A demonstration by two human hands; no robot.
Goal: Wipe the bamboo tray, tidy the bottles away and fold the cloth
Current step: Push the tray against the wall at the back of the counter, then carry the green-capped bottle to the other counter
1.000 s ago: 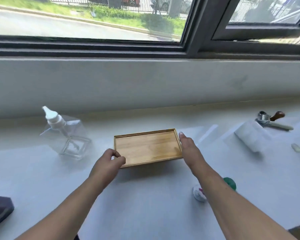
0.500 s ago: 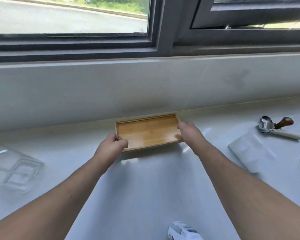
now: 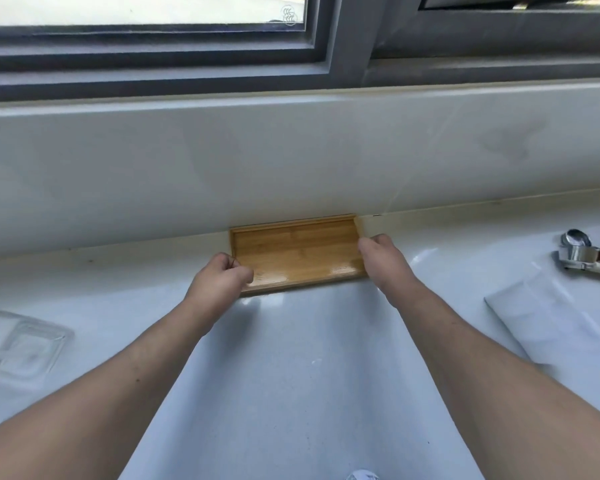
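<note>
The empty bamboo tray [image 3: 297,252] lies flat on the white counter, its far edge against the white wall under the window. My left hand [image 3: 219,280] grips the tray's near left corner with curled fingers. My right hand [image 3: 383,258] holds its right end. A clear square bottle [image 3: 21,344] shows blurred at the left edge. A folded white cloth [image 3: 548,317] lies to the right. The top of a small white bottle [image 3: 362,475] peeks in at the bottom edge.
A metal tool with a brown handle [image 3: 581,252] lies at the far right, behind the cloth. The white wall [image 3: 291,161] rises straight behind the tray, with the dark window frame [image 3: 347,46] above it.
Both hands have pushed the tray away from me until it rests against the back wall. The view has shifted forward, so the clear bottle slid to the left edge.
</note>
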